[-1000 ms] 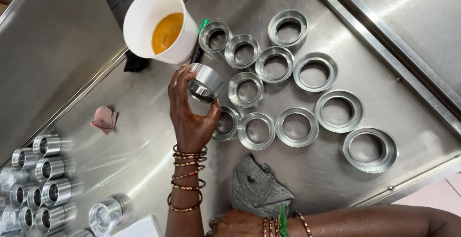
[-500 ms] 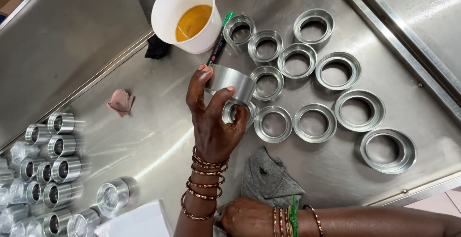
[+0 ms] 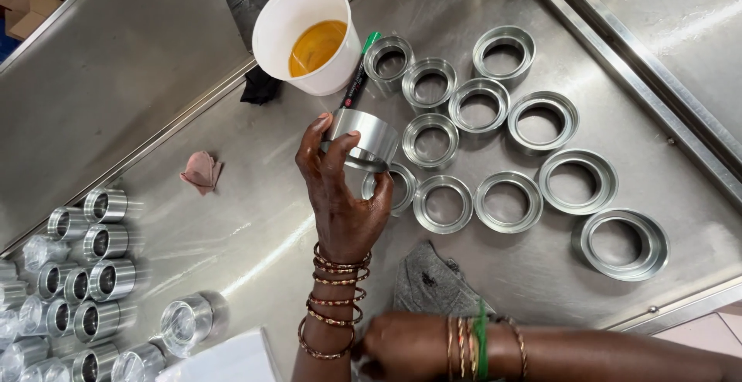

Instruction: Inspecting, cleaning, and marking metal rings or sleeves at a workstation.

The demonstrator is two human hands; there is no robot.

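Metal ring (image 3: pixel 362 140), a short shiny cylinder, sits pinched in the fingertips of the left hand (image 3: pixel 344 196), raised above the steel counter (image 3: pixel 255 219) with its round axis tilted so one side wall faces up. That hand is closed on the ring's rim, thumb on one side, fingers on the other. Nearest me, the right hand (image 3: pixel 402 345) lies low at the counter's edge, blurred; I cannot tell whether it is open or gripping anything, though it rests by a grey cloth (image 3: pixel 433 285). The left hand is plainly the nearer one to the ring. Just beyond the fingers, flat rings (image 3: pixel 502 200) lie in rows, open side up, each empty. To the left, smaller metal sleeves (image 3: pixel 93 274) lie clustered on their sides. A pink scrap (image 3: pixel 201 172) lies alone. Farther off, a white cup (image 3: pixel 305 34) holds amber liquid, with a green-capped marker (image 3: pixel 359 73) just beside it.
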